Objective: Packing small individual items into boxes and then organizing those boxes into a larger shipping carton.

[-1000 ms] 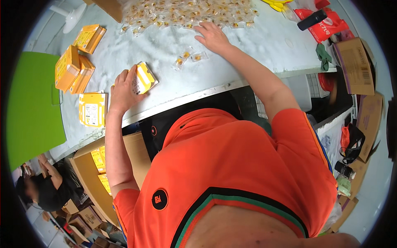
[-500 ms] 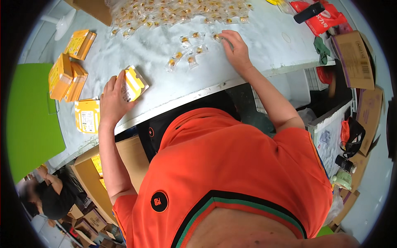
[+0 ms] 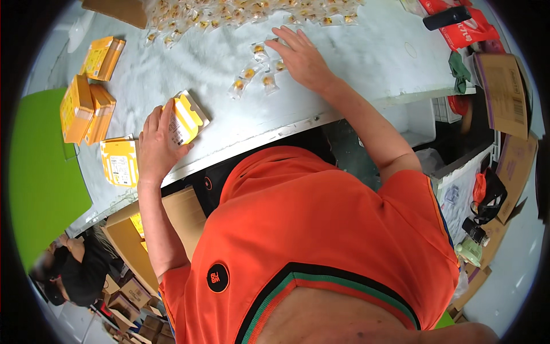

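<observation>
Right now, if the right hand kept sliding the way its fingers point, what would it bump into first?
The right hand points up-left across the white table. It would probably first meet the heap of small clear sachets along the far edge, though depth is hard to judge.

The box (image 3: 184,119) is yellow with white flaps and a white panel. The sachets (image 3: 252,71) are clear, each with an amber-yellow centre. The table (image 3: 366,51) is pale grey-white. The stacked boxes (image 3: 86,109) are orange-yellow. The shirt (image 3: 321,229) is bright orange, with a black, green and red striped hem and a round black badge. The board (image 3: 40,172) is lime green.
</observation>
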The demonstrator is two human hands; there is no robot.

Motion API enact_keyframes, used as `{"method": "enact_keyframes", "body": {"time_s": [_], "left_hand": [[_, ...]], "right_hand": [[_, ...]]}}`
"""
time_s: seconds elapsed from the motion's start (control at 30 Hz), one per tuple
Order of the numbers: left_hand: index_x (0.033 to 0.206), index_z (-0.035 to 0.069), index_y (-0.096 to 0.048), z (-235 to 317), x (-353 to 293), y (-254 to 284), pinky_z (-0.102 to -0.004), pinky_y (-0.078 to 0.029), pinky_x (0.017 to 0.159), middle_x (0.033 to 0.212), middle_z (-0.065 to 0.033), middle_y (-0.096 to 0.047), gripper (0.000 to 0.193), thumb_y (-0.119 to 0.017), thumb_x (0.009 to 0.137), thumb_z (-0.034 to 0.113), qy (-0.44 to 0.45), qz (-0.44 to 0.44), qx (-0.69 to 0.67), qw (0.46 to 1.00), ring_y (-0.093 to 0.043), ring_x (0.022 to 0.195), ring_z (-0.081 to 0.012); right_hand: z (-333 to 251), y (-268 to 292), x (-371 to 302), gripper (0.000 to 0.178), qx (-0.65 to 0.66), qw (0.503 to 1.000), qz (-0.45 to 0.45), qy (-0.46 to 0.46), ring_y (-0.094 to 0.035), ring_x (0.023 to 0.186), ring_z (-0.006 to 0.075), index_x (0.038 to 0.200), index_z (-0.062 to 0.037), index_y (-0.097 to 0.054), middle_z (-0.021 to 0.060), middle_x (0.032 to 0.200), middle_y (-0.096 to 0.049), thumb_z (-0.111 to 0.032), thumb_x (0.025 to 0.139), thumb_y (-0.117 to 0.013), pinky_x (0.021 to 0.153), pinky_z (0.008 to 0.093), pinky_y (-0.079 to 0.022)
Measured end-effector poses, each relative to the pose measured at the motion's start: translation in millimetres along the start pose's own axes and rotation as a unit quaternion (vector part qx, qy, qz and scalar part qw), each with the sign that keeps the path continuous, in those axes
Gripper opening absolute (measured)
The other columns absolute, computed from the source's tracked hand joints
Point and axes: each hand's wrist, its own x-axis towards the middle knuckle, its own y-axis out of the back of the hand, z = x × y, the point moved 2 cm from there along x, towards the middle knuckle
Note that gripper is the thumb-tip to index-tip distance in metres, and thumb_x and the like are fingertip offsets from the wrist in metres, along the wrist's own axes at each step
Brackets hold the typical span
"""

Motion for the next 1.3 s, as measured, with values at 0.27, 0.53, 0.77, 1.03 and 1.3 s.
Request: {"method": "enact_keyframes", "body": {"time_s": [0.27, 0.53, 0.77, 1.03, 1.3], "left_hand": [[0.158, 0.018, -0.037, -4.4, -1.3, -2.9, -0.0493, -0.047, 0.107, 0.149, -0.0122, -0.049, 0.108, -0.092, 0.064, 0.021, -0.003, 0.003, -0.009, 1.0, -0.049, 0.137, -0.0325], [0.158, 0.018, -0.037, -2.5, -1.6, -0.8, -0.0484, -0.046, 0.107, 0.148, -0.0133, -0.05, 0.108, -0.092, 0.064, 0.02, 0.002, 0.005, -0.017, 1.0, -0.049, 0.137, -0.0332], [0.158, 0.018, -0.037, -11.2, -8.4, -3.8, -0.0481, -0.047, 0.105, 0.147, -0.0131, -0.051, 0.11, -0.093, 0.063, 0.021, 0.0, 0.025, -0.015, 1.0, -0.051, 0.134, -0.0331], [0.158, 0.018, -0.037, -9.0, -4.6, -2.6, -0.0481, -0.048, 0.106, 0.147, -0.0119, -0.051, 0.109, -0.092, 0.064, 0.02, -0.006, 0.02, -0.023, 1.0, -0.051, 0.135, -0.0325], [0.158, 0.018, -0.037, -5.4, -6.8, -0.1, -0.0489, -0.046, 0.107, 0.148, -0.0123, -0.051, 0.109, -0.092, 0.065, 0.021, 0.01, 0.016, -0.02, 1.0, -0.05, 0.136, -0.0326]], "right_hand": [[-8.2, -18.4, 11.0, 0.049, 0.048, 0.997, -0.058, -0.02, -0.052, 0.133, 0.035, 0.131, -0.0073, -0.065, 0.0153, 0.143, -0.057, 0.008, 0.086, -0.056, 0.115, 0.0452, -0.04], [-30.7, -31.2, 39.7, 0.053, 0.114, 0.983, -0.146, 0.004, -0.057, 0.129, 0.0313, 0.134, -0.0131, -0.065, 0.0112, 0.143, -0.059, 0.009, 0.087, -0.058, 0.104, 0.0397, -0.052], [-17.6, 10.7, 23.6, 0.026, 0.141, 0.987, -0.029, -0.076, -0.063, 0.111, 0.0308, 0.111, -0.0079, -0.072, 0.0087, 0.118, -0.068, -0.002, 0.087, -0.067, 0.094, 0.0403, -0.053], [-5.1, 2.8, -7.6, 0.02, 0.062, 0.996, -0.001, -0.062, -0.063, 0.102, 0.0315, 0.106, -0.0079, -0.072, 0.0074, 0.109, -0.066, -0.007, 0.086, -0.068, 0.088, 0.0419, -0.054], [-11.6, -31.6, 32.0, 0.037, 0.176, 0.98, -0.045, -0.078, -0.056, 0.126, 0.0344, 0.13, -0.0118, -0.066, 0.0143, 0.139, -0.057, -0.021, 0.094, -0.068, 0.102, 0.0448, -0.05]]}}
